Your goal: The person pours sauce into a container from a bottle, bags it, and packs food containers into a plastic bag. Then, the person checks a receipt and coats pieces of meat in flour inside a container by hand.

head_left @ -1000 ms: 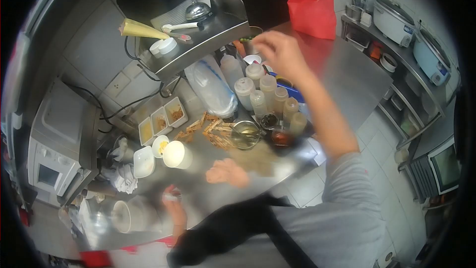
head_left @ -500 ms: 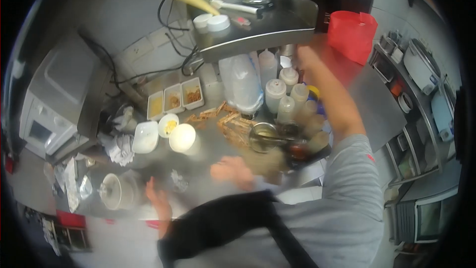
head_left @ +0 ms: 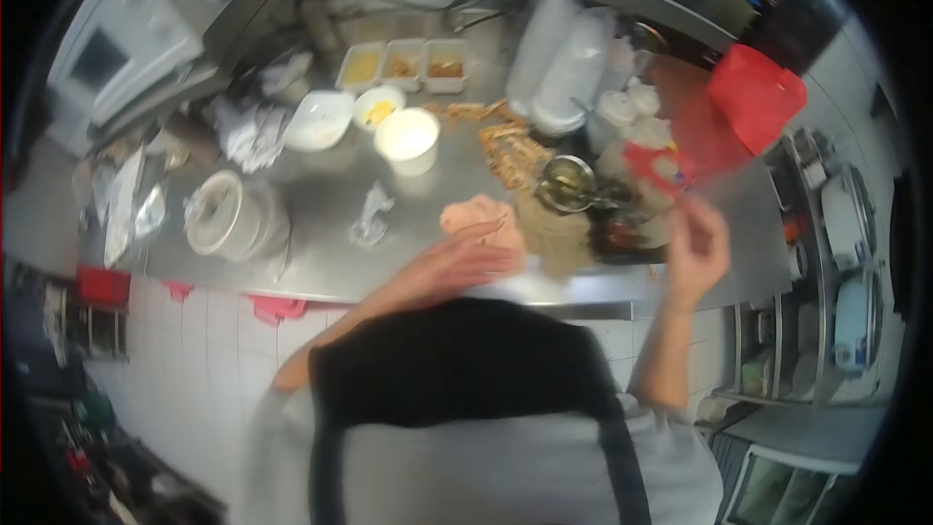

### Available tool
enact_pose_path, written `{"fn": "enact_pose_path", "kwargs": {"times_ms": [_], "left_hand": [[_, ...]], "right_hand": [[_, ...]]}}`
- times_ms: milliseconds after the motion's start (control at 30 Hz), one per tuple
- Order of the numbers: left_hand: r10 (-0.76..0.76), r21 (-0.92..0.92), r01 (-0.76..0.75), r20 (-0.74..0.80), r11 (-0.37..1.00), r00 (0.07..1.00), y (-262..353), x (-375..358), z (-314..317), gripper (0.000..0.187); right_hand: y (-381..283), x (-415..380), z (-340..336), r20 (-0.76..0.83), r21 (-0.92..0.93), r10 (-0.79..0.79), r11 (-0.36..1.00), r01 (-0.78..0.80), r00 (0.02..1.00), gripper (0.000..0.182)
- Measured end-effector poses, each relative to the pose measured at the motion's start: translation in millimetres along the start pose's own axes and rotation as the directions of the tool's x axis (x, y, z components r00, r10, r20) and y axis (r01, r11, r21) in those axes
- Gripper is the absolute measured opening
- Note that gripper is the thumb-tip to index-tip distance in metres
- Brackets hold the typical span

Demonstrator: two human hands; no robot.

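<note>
My left hand (head_left: pixel 474 264) lies with fingers stretched out over the lower part of a crumpled pinkish cloth (head_left: pixel 478 213) near the counter's front edge. Farther right, my right hand (head_left: pixel 696 241) is raised in a pinch. A smeared red item (head_left: pixel 653 167) appears at its fingertips; its shape is unclear. Between the hands are a brown cloth (head_left: pixel 552 235), a metal bowl (head_left: pixel 567 184) with a dark handle, and a dark tray holding containers. Behind them stand squeeze bottles (head_left: pixel 616 109) and stacked clear plastic cups or lids (head_left: pixel 573 68).
A white tub (head_left: pixel 407 143), small bowl (head_left: pixel 377 110), white dish (head_left: pixel 320 121) and three food trays (head_left: pixel 446 67) occupy the counter's back left. A lidded bucket (head_left: pixel 218 217) stands left, crumpled plastic (head_left: pixel 372 216) centrally, a red bag (head_left: pixel 756 97) at back right.
The view has shifted. My left hand has moved right from the front edge onto the pinkish cloth. My right hand has come back from behind the bottles, with the red item now at its fingertips.
</note>
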State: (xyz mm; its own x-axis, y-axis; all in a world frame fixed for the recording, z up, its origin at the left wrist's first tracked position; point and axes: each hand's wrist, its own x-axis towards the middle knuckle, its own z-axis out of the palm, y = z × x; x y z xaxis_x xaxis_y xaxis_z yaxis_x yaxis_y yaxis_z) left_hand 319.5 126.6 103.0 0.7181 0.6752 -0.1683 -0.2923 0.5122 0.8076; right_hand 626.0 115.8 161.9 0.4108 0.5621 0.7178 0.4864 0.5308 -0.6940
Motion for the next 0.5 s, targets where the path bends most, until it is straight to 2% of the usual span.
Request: {"fn": "enact_pose_path", "kwargs": {"times_ms": [33, 67, 100, 133, 167, 200, 233, 267, 367, 400, 433, 467, 500], "left_hand": [[-0.016, -0.135, 0.016, 0.002, 0.991, 1.0, -12.6, 7.4, 0.4, 0.06], [-0.047, -0.315, 0.03, -0.049, 0.949, 0.998, -16.5, 10.5, 5.0, 0.055], [-0.023, -0.379, -0.006, -0.072, 0.925, 0.997, -24.7, 12.1, -2.9, 0.051], [0.001, -0.438, -0.041, -0.092, 0.898, 0.996, -36.6, 15.4, -18.0, 0.048], [0.027, -0.49, -0.076, -0.106, 0.868, 0.994, -43.7, 15.3, -26.0, 0.045], [-0.036, -0.487, -0.13, -0.316, 0.864, 0.948, -35.4, 6.0, -14.2, 0.038], [0.027, -0.404, -0.174, -0.343, 0.898, 0.939, -40.3, 3.2, -15.4, 0.039], [0.091, -0.315, -0.214, -0.363, 0.925, 0.927, -45.2, 1.8, -17.7, 0.041], [0.22, -0.033, -0.244, -0.322, 0.969, 0.921, -37.2, -10.0, -9.4, 0.046], [0.279, 0.061, -0.273, -0.291, 0.96, 0.915, -34.2, -14.4, -6.3, 0.048], [0.334, 0.155, -0.303, -0.254, 0.94, 0.908, -30.9, -19.3, -5.1, 0.049], [0.333, 0.084, -0.322, -0.241, 0.943, 0.911, -27.3, -27.6, -7.5, 0.047], [0.469, 0.465, -0.326, -0.234, 0.823, 0.852, -25.0, -37.3, -18.6, 0.045]], "right_hand": [[-1.2, -33.6, 13.8, 0.175, 0.093, -0.081, 0.993, 0.066, 0.981, 0.018], [-3.2, -55.0, 28.4, 0.338, 0.0, -0.344, 0.931, 0.366, 0.876, 0.02], [-11.2, -81.2, 42.8, 0.474, 0.02, -0.394, 0.899, 0.437, 0.788, 0.021], [-14.2, -103.0, 56.7, 0.554, 0.133, -0.39, 0.913, 0.385, 0.735, 0.02], [-13.6, -121.5, 68.4, 0.623, 0.235, -0.396, 0.917, 0.322, 0.674, 0.019], [-7.2, -142.2, 76.0, 0.683, 0.182, -0.164, 0.982, 0.051, 0.712, 0.022], [0.8, -163.5, 81.0, 0.727, 0.105, 0.077, 0.97, -0.221, 0.683, 0.025], [-4.0, -172.8, 87.6, 0.747, 0.014, 0.306, 0.881, -0.473, 0.591, 0.028], [-25.4, -169.7, 117.2, 0.654, -0.046, 0.448, 0.828, -0.559, 0.609, 0.039], [-15.4, -179.5, 125.9, 0.647, 0.059, 0.443, 0.783, -0.62, 0.621, 0.045], [-17.5, -178.1, 131.6, 0.664, 0.1, 0.472, 0.713, -0.694, 0.58, 0.045], [-19.2, -176.1, 136.4, 0.682, 0.139, 0.495, 0.634, -0.76, 0.538, 0.045], [-20.3, -174.7, 138.6, 0.7, 0.177, 0.513, 0.549, -0.817, 0.496, 0.046]]}}
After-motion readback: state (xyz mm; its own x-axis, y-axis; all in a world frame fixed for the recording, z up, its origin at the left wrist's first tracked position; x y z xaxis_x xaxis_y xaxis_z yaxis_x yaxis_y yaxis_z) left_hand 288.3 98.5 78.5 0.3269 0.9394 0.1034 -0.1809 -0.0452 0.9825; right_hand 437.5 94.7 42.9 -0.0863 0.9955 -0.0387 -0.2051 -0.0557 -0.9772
